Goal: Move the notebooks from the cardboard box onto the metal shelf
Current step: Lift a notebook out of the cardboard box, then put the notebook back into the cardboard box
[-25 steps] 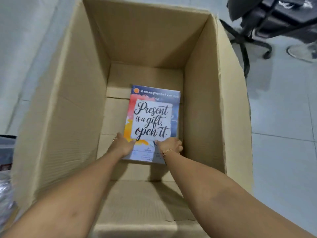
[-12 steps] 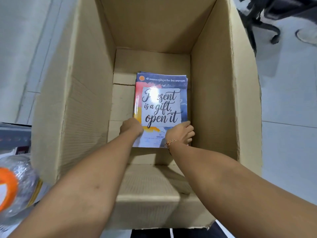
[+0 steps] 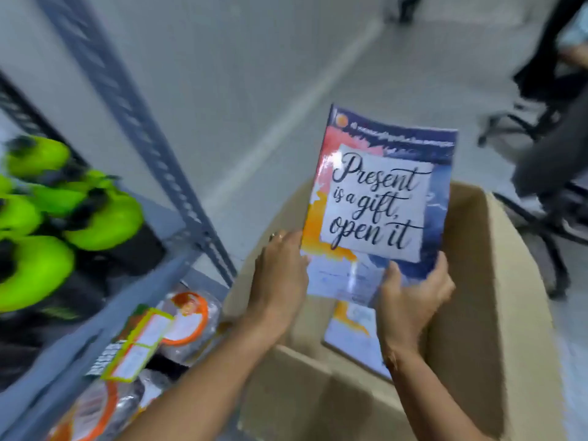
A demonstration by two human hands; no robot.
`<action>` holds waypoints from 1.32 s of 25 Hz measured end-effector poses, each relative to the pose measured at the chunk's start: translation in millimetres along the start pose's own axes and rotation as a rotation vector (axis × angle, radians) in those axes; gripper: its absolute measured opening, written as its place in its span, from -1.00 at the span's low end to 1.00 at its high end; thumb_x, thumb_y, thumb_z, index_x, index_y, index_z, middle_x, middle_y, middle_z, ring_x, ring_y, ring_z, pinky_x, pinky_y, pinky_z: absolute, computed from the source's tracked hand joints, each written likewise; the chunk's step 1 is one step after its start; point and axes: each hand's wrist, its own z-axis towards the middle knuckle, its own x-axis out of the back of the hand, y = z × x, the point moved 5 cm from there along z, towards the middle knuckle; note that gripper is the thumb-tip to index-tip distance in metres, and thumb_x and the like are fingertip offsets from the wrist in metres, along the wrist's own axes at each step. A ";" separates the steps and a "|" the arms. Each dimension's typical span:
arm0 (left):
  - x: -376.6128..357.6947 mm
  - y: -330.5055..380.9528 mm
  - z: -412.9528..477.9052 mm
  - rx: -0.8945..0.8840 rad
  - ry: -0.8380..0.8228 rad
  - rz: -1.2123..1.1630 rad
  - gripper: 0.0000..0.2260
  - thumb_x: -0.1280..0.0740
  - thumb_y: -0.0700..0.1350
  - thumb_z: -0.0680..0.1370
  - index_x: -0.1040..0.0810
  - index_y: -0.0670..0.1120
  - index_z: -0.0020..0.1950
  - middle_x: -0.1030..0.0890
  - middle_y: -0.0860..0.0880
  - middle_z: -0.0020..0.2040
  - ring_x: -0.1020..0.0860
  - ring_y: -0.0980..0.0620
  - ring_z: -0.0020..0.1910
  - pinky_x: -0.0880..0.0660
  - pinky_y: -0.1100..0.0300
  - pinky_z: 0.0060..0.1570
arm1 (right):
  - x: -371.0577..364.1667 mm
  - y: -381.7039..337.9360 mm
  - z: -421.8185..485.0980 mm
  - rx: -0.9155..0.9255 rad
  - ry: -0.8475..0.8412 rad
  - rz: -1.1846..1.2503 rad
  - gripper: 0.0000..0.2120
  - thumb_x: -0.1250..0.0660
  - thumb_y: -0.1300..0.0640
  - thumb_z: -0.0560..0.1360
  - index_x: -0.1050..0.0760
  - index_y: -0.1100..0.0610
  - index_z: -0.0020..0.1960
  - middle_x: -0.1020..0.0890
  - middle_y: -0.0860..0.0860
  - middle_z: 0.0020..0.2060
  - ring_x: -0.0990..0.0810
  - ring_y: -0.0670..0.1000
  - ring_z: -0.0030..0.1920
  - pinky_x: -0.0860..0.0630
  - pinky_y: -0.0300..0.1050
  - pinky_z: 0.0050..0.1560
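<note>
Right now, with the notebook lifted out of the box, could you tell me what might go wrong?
1. Both hands, left hand and right hand, hold the notebook only at its bottom edge, so the glossy cover could slip from that grip.
2. The metal shelf already holds green items and packets, so space may be tight.
3. Another notebook remains in the cardboard box.

Single view only: head-worn wide-angle cam, looking forward and down from above, tilted a bit so verticals lean. Close range, both forearms enter from the bottom edge, left hand and right hand sit near centre frame. Cardboard box fills lower right, seen from above its open top. Metal shelf runs along the left edge, close in. Floor and office chair at top right, further off. Motion blur throughout, edges distorted.
</note>
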 end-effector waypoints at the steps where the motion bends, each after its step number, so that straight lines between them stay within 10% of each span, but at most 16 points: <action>1: 55.1 -1.5 -16.4 -0.042 0.171 -0.012 -0.79 -0.32 -0.22 0.49 -0.55 -0.11 0.12 -0.59 -0.14 -0.02 -0.53 -0.12 0.00 -0.37 0.10 -0.08 | -4.4 -41.9 -14.8 0.097 -0.015 0.133 -0.33 -0.38 0.20 0.39 -0.21 0.25 0.43 -0.35 0.22 0.30 -0.30 0.14 0.35 -0.24 -0.18 0.36; 3: 160.6 0.0 -61.6 -0.138 0.547 0.033 -0.63 -0.31 -0.13 0.46 -0.53 -0.12 0.26 -0.62 -0.12 -0.03 -0.50 0.03 -0.09 -0.38 0.16 -0.11 | -12.5 -123.7 -47.5 0.281 -0.053 0.364 -0.31 -0.39 0.09 0.37 -0.24 0.23 0.43 -0.39 0.08 0.26 -0.39 0.04 0.30 -0.30 -0.38 0.31; 7: 320.2 -3.7 -147.8 -0.044 1.016 0.229 -0.56 -0.30 -0.01 0.45 -0.52 -0.13 0.30 -0.57 -0.08 -0.11 -0.45 0.06 -0.21 -0.36 0.21 -0.13 | -21.7 -290.9 -119.1 0.615 -0.252 0.637 -0.38 -0.38 -0.01 0.41 -0.33 0.22 0.38 -0.59 0.28 0.16 -0.58 0.21 0.06 -0.49 0.16 0.17; 9: 382.0 -14.9 -172.2 0.154 1.109 0.306 -0.60 -0.35 -0.05 0.49 -0.50 -0.12 0.31 -0.45 -0.05 -0.18 -0.47 -0.01 -0.20 -0.33 0.17 -0.14 | -25.4 -369.9 -152.0 0.824 -0.386 0.649 -0.45 -0.40 0.05 0.41 -0.41 0.27 0.32 -0.61 0.32 0.09 -0.58 0.20 0.01 -0.44 0.01 0.09; 15: 484.2 -98.1 -147.8 0.658 0.832 0.412 -0.74 -0.34 -0.12 0.52 -0.56 -0.34 0.01 -0.60 -0.37 0.07 -0.54 -0.31 0.09 -0.47 -0.04 0.06 | -127.3 -506.8 -233.6 1.041 -0.876 0.226 -0.89 -0.33 0.26 0.37 -0.52 0.23 -0.10 -0.63 0.24 -0.13 -0.60 0.26 0.00 -0.41 -0.04 -0.17; 19: 475.3 -125.8 -132.0 0.849 0.543 0.507 -0.69 -0.26 -0.07 0.54 -0.56 -0.14 0.23 -0.55 -0.22 0.27 -0.43 -0.21 0.29 -0.34 0.03 0.29 | -155.4 -488.7 -248.9 1.117 -0.930 -0.192 -0.73 -0.30 0.19 0.45 -0.48 0.24 0.13 -0.57 0.22 0.15 -0.41 0.30 0.24 -0.38 0.07 0.22; 22: 453.6 -79.6 -116.5 0.677 0.736 0.732 -0.71 -0.26 0.00 0.55 -0.59 -0.06 0.20 -0.50 -0.18 0.29 -0.30 -0.25 0.33 -0.30 -0.04 0.26 | -122.5 -469.6 -217.5 1.146 -0.713 0.119 -0.72 -0.26 0.12 0.50 -0.48 0.23 0.15 -0.61 0.20 0.08 -0.40 0.25 0.19 -0.33 0.02 0.19; 25: 355.4 -0.5 -75.7 -0.045 1.032 0.776 -0.79 -0.30 -0.13 0.51 -0.66 -0.08 0.08 -0.59 -0.13 0.21 -0.46 -0.27 0.19 -0.42 -0.06 0.08 | -76.0 -373.4 -140.3 1.067 -0.205 0.655 -0.75 -0.31 0.18 0.50 -0.54 0.32 0.11 -0.68 0.17 -0.05 -0.54 0.15 -0.03 -0.40 -0.01 0.05; 29: 118.2 35.9 16.6 -0.439 0.386 0.256 -0.78 -0.30 -0.20 0.45 -0.66 -0.08 0.04 -0.67 -0.10 0.06 -0.59 -0.18 0.01 -0.56 0.02 0.01 | -95.8 -128.6 -12.4 0.445 -0.181 0.249 -0.73 -0.25 0.15 0.48 -0.55 0.28 0.09 -0.65 0.21 -0.01 -0.52 0.14 0.01 -0.40 -0.09 0.18; 33: -172.7 34.1 46.2 -0.127 -0.679 -0.122 -0.69 -0.24 -0.05 0.48 -0.60 -0.11 0.15 -0.63 -0.19 0.15 -0.57 -0.17 0.15 -0.50 0.05 0.15 | -66.0 149.3 56.3 -0.389 -0.350 -0.549 -0.57 -0.25 0.01 0.43 -0.51 0.28 0.16 -0.56 0.29 0.17 -0.48 0.28 0.22 -0.39 0.11 0.25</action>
